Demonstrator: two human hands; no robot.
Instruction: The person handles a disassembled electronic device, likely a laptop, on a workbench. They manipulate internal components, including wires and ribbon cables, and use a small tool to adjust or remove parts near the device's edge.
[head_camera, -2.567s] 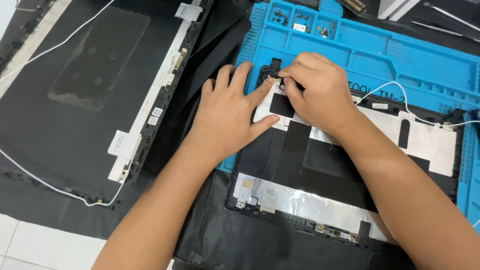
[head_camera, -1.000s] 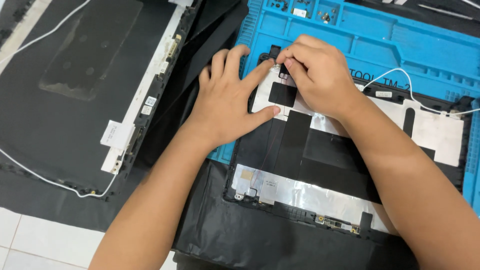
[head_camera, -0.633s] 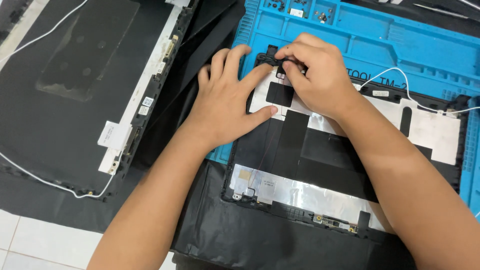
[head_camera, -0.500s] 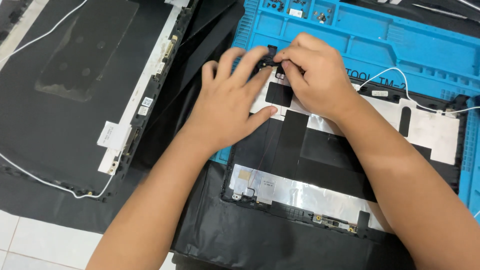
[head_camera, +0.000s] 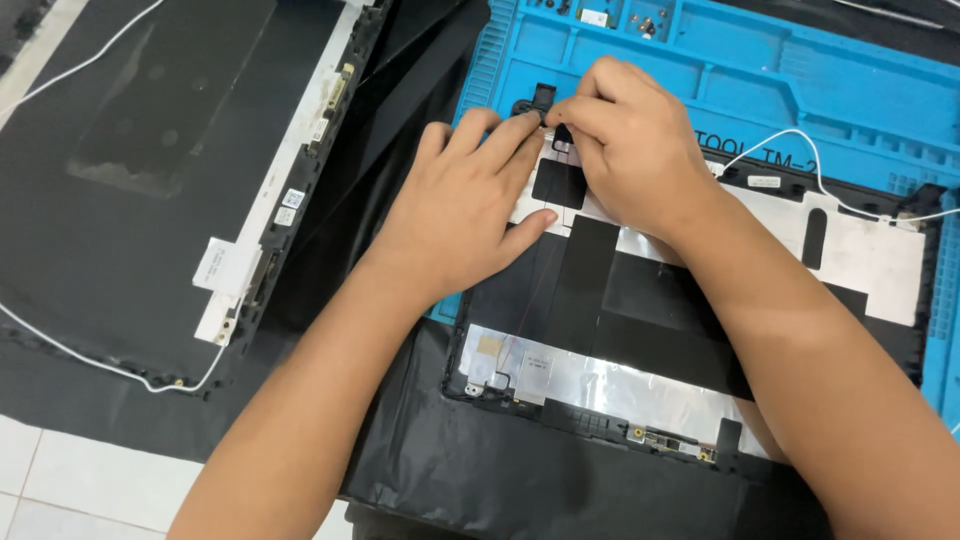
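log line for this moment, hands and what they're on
left hand: flat on laptop lid cover | right hand: pinching small black part at lid corner | under: blue repair mat

Repair mat (head_camera: 800, 90): bright blue. Laptop lid panel (head_camera: 640, 320): black, with silver foil strips (head_camera: 590, 380) and black tape patches. Cable (head_camera: 790, 140): white. Second panel (head_camera: 150, 180), left: black, white edge strip. Floor tiles (head_camera: 40, 480): white.

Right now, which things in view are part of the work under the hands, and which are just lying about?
In hand:
- left hand, flat on the laptop lid panel
- right hand, pinching at the small black corner part
- blue work mat underneath

Lying about:
- second lid panel
- white cable along it
- black plastic sheet
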